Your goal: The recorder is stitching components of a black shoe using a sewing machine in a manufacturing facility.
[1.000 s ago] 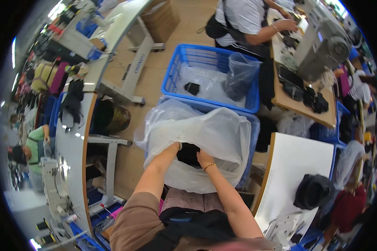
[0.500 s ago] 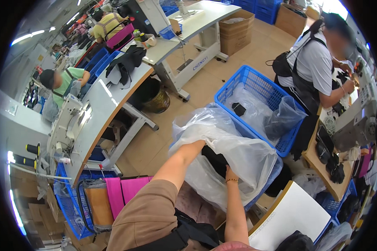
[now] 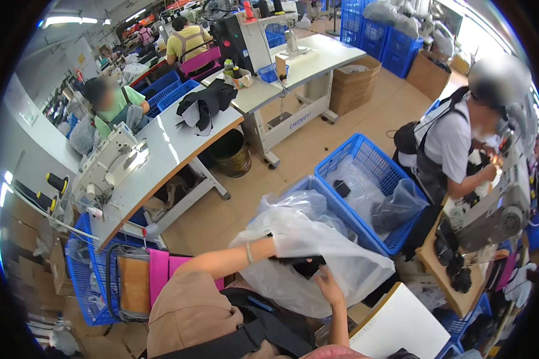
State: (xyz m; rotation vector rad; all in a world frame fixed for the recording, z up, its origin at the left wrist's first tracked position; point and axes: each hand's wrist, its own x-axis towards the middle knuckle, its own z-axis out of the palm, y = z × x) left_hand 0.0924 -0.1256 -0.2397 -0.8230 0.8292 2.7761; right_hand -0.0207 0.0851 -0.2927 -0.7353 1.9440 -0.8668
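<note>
A large clear plastic bag (image 3: 317,239) lines a blue bin (image 3: 341,209) in front of me. My left hand (image 3: 279,253) reaches into the bag's mouth and shows only dimly through the plastic, closed on a flat black fabric piece (image 3: 305,263). My right hand (image 3: 327,280) is just below that piece at the bag's opening. Its fingers are spread and touch the fabric's lower edge. A thin band circles my left wrist.
A second blue bin (image 3: 371,155) with a clear bag and dark pieces stands behind. A person (image 3: 455,143) works at a sewing machine (image 3: 497,209) on the right. White sewing tables (image 3: 161,161) lie left, a round dark bucket (image 3: 230,155) under one. A white board (image 3: 395,326) sits lower right.
My view has swung left and tilted up, so the bag now sits lower right. Both hands stay at the bag's mouth with the black fabric.
</note>
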